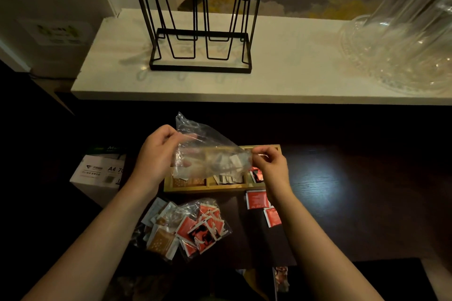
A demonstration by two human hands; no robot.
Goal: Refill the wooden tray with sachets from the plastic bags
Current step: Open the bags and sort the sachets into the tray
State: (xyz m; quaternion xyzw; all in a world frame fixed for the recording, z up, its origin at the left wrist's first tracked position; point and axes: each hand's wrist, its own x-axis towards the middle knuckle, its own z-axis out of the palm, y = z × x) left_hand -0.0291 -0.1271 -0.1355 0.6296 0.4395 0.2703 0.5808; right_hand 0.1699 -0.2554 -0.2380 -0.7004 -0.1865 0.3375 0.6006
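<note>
A clear plastic bag hangs above the wooden tray, stretched between both hands. My left hand pinches the bag's left side and my right hand pinches its right end. White sachets show through the bag and lie in the tray's middle compartment; brown sachets fill the left one and red ones the right. In front of the tray lie another plastic bag of red sachets and a bag of brown and white sachets.
Two loose red sachets lie on the dark table right of the bags. A white box of A4 paper stands at the left. Behind, a white shelf carries a black wire rack and clear glassware.
</note>
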